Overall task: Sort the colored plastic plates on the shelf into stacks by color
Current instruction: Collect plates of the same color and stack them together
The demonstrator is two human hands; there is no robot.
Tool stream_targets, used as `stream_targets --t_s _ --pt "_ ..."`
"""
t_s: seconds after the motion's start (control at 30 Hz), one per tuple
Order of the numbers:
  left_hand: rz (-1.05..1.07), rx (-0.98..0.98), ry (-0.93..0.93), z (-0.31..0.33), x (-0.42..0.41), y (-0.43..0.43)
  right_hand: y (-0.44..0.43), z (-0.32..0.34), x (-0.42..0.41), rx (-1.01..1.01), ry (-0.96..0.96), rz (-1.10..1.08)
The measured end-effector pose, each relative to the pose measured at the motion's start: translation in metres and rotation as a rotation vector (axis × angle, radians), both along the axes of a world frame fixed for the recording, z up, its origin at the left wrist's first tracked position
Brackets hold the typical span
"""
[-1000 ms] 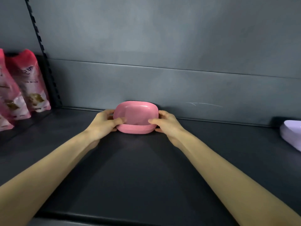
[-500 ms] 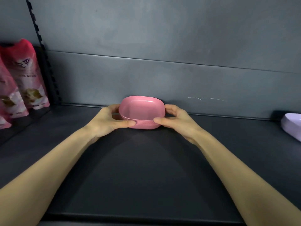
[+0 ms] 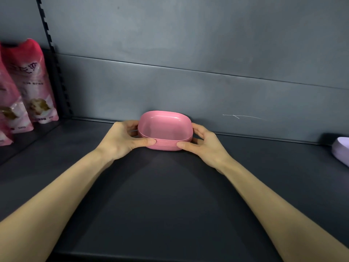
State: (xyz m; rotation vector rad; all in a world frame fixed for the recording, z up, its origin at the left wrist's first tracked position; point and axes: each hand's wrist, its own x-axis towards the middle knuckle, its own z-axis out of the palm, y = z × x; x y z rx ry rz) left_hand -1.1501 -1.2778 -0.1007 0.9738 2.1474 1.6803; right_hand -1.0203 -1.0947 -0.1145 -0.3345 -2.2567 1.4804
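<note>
A stack of several pink plastic plates [image 3: 164, 129] sits on the dark shelf [image 3: 170, 195], close to the grey back panel. My left hand [image 3: 122, 138] grips the stack's left side, thumb pressed on the front edge and fingers curled round the back. On the right side my right hand [image 3: 203, 143] grips it the same way. At the far right edge of the view lies a lilac plate [image 3: 340, 151], only partly seen.
Pink pet-food bags [image 3: 35, 86] stand on the neighbouring shelf bay at the left, behind a slotted upright [image 3: 56, 72]. The grey back panel [image 3: 188, 95] rises just behind the pink stack. Bare dark shelf lies between me and the stack.
The pink stack, held by both hands, has shifted a little to the right and farther back toward the back panel. The view has drifted slightly.
</note>
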Motion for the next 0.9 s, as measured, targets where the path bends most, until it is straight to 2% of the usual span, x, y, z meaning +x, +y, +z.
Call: stream_targets --t_s 0.9 --pt "-0.01 -0.017 0.037 -0.0077 -0.0091 -0.0042 0.0044 -0.0027 -0.0036 0.001 0.013 -0.03"
